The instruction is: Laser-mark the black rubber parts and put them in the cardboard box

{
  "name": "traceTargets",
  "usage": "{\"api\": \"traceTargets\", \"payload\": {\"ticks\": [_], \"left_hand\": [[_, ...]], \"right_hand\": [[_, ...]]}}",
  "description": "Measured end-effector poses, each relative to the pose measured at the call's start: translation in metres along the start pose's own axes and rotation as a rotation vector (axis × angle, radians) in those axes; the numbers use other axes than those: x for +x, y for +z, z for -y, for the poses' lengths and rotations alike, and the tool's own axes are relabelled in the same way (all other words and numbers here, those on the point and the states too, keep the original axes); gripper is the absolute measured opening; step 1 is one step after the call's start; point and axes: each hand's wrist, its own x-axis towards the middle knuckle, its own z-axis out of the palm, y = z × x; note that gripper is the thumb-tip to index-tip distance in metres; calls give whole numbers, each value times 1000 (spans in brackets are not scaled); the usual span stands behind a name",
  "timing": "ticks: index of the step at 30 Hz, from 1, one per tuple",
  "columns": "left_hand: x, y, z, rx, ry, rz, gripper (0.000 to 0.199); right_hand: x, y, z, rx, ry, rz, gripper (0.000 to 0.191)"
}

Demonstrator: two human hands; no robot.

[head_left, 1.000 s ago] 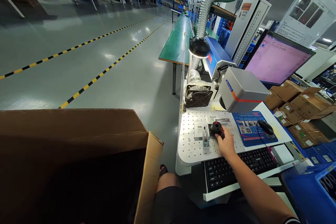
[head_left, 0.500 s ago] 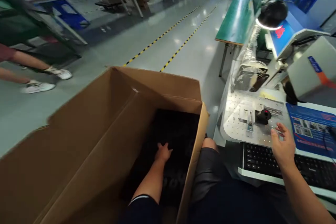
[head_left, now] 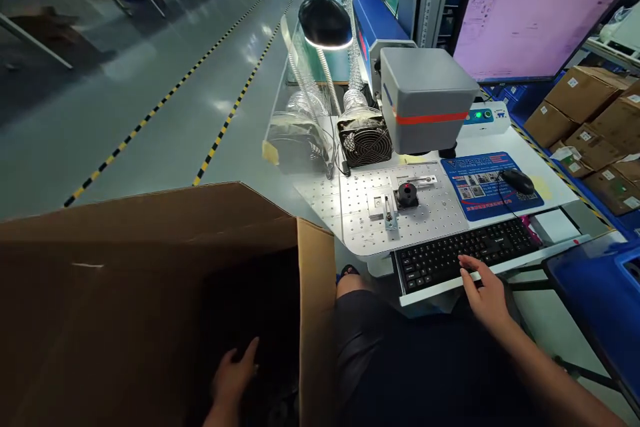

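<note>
Down inside a big open cardboard box (head_left: 317, 293), my left hand (head_left: 234, 377) is in shadow. Its thumb and index finger are apart, and I see nothing held. Beneath it lies dark, black content whose shape I cannot make out. My right hand (head_left: 486, 293) hovers at the front edge of a black keyboard (head_left: 465, 250), its fingers loosely spread with nothing in them. Behind the keyboard, a small round black part (head_left: 407, 195) with a red light spot sits against metal stops on a perforated plate (head_left: 357, 213).
A grey machine head (head_left: 430, 100) with an orange stripe overhangs the plate. Nearby are a lit lamp (head_left: 326, 21), a fan (head_left: 367, 145), a mouse (head_left: 518, 181) on a blue pad and a monitor (head_left: 540, 13). Cartons (head_left: 585, 100) are stacked at the right.
My view has swung right toward the bench. My right hand has moved from beside the perforated plate to the keyboard's front edge. My left hand is still inside the box.
</note>
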Motion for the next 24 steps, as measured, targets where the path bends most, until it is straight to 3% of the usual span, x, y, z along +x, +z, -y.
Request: {"api": "traceTargets", "payload": {"ticks": [3,10,16,24], "left_hand": [[-30,-8,-8,-295,-107,-3,80],[-108,-16,-52,-758,-142,15,50],[-159,3,-84,-845,-80,-106,49],[-184,14,-102,-871,-67,-127,74]], "right_hand": [[-8,1,-3,1,-45,72,36],[-9,7,-11,5,-289,119,47],[-4,12,-22,-18,-291,203,49],[7,2,-12,18,-236,142,41]]}}
